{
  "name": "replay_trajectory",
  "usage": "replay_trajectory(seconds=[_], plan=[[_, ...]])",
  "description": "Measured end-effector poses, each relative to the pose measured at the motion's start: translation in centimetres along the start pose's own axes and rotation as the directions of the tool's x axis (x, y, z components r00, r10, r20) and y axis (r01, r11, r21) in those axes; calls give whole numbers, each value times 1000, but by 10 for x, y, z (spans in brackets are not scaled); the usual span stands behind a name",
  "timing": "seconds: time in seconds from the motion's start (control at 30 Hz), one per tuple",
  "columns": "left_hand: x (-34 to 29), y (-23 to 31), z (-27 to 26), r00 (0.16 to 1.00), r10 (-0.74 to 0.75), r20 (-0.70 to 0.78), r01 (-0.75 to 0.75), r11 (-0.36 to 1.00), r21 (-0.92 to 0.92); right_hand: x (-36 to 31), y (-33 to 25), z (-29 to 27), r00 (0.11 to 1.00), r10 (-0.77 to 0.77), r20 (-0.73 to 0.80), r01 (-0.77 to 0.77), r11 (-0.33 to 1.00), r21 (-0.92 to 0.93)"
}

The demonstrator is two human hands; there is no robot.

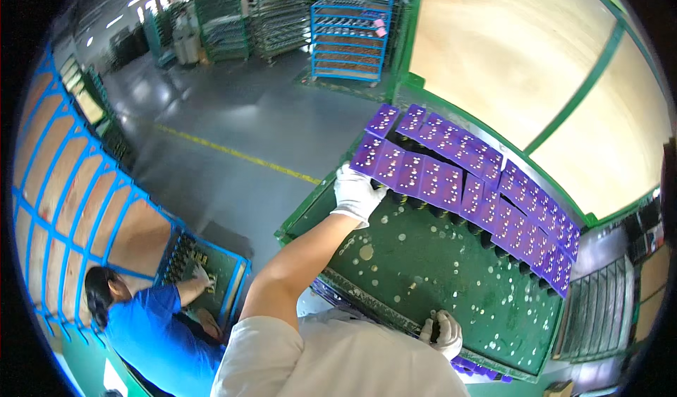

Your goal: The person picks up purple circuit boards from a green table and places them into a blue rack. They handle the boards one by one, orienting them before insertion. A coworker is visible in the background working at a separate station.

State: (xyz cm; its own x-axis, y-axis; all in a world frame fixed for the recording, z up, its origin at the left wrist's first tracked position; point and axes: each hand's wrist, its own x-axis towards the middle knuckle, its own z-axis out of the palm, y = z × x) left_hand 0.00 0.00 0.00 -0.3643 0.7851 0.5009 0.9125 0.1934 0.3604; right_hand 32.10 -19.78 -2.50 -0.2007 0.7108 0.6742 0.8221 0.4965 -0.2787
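At far left, a blue-barred rack (88,178) is standing over a seated co-worker (151,326) in a blue top, who is reaching with a gloved hand (203,278) into a blue-rimmed green tray (224,270). A yellow line (240,155) is crossing the grey floor (204,178). The left hand (356,192), white-gloved, is touching the left end of the nearer row of purple panels (412,171); its fingers are bending at the edge, but I cannot tell whether the grip is closing on a panel. The panels are lying in two rows along the far side of the green worktop (423,256), with dark parts showing beneath the nearer row. The right hand (444,333), also white-gloved, is hovering or resting by the near rim, fingers curling; whether its grip is holding anything is unclear. At far right, a grey slatted rack (599,312) is standing.
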Motion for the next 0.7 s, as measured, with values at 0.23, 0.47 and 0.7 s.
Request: replay_trajectory(seconds=[0.23,0.47,0.7], plan=[[-16,-17,11,980,108,-168,-144,965,-219,-8,14,0,998,-58,0,58,996,66],[-23,-22,-54,979,201,-10,-202,979,-12,-2,1,1,1000,-22,17,22,1000,20],[0,-4,-88,902,432,5,-392,822,-413,1,-5,-2,999,17,46,-20,997,72]])
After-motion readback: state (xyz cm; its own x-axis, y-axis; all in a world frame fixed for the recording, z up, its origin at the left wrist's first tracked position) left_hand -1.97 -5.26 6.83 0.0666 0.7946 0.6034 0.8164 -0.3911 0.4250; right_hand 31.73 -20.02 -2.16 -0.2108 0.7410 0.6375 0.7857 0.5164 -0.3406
